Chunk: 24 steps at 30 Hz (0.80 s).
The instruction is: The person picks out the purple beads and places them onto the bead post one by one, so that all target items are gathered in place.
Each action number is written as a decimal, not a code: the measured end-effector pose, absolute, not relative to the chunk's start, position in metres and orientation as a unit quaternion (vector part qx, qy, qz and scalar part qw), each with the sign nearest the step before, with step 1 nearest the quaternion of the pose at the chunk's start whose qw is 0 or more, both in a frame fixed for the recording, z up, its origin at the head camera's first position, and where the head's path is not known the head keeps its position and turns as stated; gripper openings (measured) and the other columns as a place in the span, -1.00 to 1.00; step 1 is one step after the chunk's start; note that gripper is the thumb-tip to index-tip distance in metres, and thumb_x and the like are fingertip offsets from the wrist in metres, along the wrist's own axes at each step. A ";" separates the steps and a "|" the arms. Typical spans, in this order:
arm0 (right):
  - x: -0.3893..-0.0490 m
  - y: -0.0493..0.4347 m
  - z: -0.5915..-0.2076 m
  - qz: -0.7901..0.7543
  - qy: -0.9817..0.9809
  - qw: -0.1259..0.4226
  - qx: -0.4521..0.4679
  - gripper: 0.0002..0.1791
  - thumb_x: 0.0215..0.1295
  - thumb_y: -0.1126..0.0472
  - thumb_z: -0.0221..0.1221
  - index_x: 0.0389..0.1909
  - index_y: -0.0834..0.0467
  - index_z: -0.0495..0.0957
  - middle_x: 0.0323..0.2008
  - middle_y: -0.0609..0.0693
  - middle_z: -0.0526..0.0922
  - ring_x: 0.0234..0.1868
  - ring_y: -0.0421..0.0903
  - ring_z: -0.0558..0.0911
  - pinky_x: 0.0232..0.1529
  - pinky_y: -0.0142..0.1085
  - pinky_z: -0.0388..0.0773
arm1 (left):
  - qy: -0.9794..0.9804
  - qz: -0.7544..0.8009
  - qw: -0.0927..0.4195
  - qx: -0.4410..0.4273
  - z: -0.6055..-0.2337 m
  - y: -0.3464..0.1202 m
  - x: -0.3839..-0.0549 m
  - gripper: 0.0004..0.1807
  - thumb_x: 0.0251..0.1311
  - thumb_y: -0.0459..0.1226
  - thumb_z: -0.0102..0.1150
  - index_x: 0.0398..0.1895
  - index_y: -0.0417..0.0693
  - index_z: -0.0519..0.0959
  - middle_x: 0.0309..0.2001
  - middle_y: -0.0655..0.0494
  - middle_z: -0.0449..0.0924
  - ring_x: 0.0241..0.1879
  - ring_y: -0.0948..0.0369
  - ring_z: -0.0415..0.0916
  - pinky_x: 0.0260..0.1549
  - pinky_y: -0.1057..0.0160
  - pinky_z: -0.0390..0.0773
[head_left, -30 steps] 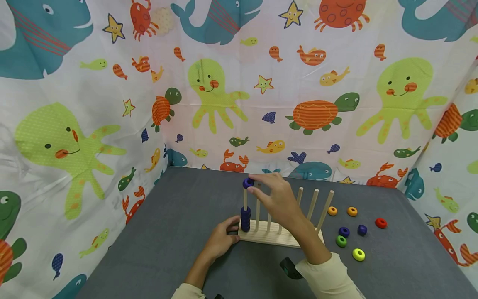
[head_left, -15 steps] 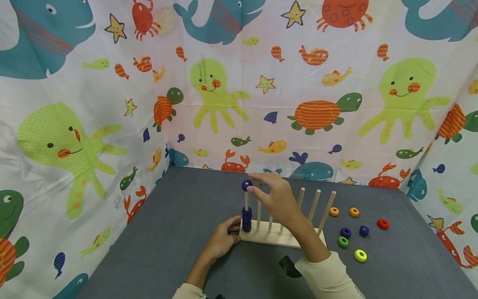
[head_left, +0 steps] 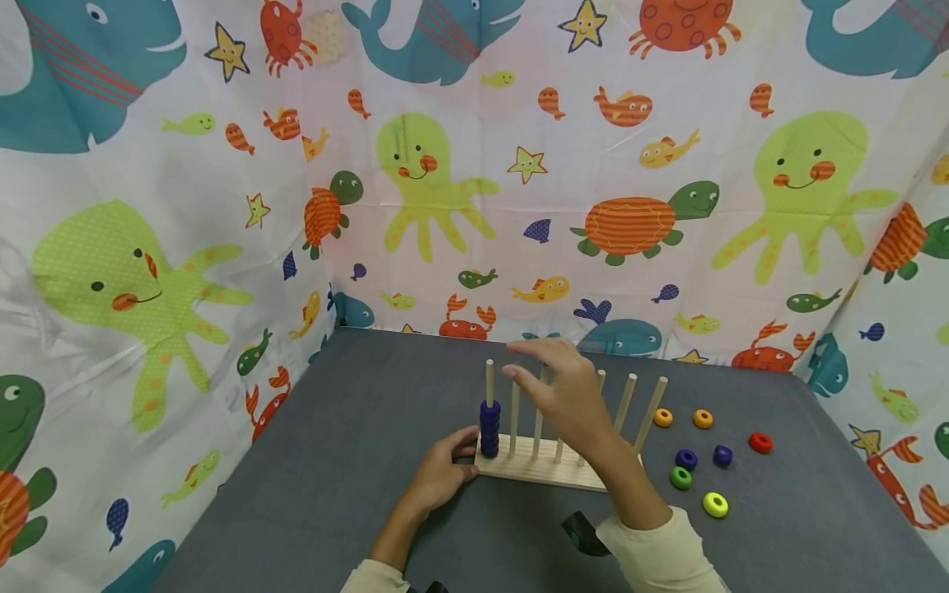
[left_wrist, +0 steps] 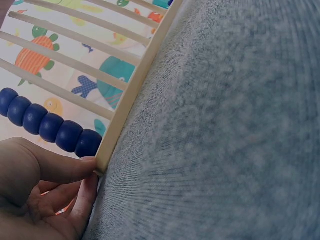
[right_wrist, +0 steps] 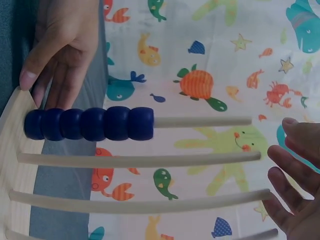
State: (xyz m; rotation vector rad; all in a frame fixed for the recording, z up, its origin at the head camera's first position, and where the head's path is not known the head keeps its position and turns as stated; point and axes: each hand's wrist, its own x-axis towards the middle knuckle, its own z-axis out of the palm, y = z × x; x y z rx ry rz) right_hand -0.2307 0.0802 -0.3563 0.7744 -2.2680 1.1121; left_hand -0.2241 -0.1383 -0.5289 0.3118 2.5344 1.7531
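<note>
A wooden peg stand (head_left: 519,469) with a row of upright pegs is on the grey table. On its leftmost peg is a stack of several dark blue beads (head_left: 489,430), and the peg's upper part is bare. My left hand (head_left: 439,468) grips the left end of the base, the thumb against its edge in the left wrist view (left_wrist: 45,175). Just right of the leftmost peg's top, my right hand (head_left: 567,395) is raised with thumb and fingers apart, holding nothing. In the right wrist view this hand (right_wrist: 300,200) is beyond the peg tips.
Loose beads lie right of the stand: two orange beads (head_left: 702,419), a red bead (head_left: 760,443), two dark blue beads (head_left: 686,459), a green bead (head_left: 680,478) and a yellow bead (head_left: 715,505). A patterned curtain (head_left: 474,165) hangs behind and beside the table.
The blue bead pinched at the top of the leftmost peg has been let go and dropped onto the stack. My right hand has moved slightly right. The left hand stays put.
</note>
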 end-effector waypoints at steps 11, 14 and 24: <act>-0.221 0.108 -0.356 0.420 -0.816 0.304 0.255 -0.66 0.29 0.26 0.47 0.09 0.12 0.77 0.03 0.01 0.80 0.09 -0.03 0.63 0.11 -0.14 0.57 | 0.819 0.566 0.021 0.097 -0.527 -0.138 -0.224 -0.29 0.22 -0.55 0.28 0.49 -0.21 0.46 0.41 -0.19 0.53 0.29 -0.10 0.60 0.26 -0.17 0.52; -0.217 0.118 -0.357 0.426 -0.809 0.322 0.248 -0.65 0.26 0.31 0.48 0.07 0.15 0.78 -0.01 0.01 0.81 0.00 -0.08 0.61 0.04 -0.31 0.49 | 0.818 0.566 0.021 0.100 -0.527 -0.138 -0.224 -0.29 0.22 -0.55 0.28 0.50 -0.22 0.45 0.41 -0.20 0.53 0.29 -0.11 0.60 0.24 -0.16 0.54; -0.200 0.153 -0.360 0.439 -0.809 0.340 0.194 -0.67 0.29 0.38 0.44 0.08 0.19 0.77 0.01 0.07 0.79 0.03 -0.27 0.58 0.08 -0.54 0.43 | 0.820 0.564 0.020 0.098 -0.528 -0.138 -0.223 -0.30 0.24 -0.55 0.28 0.50 -0.20 0.45 0.43 -0.19 0.51 0.29 -0.11 0.60 0.26 -0.19 0.52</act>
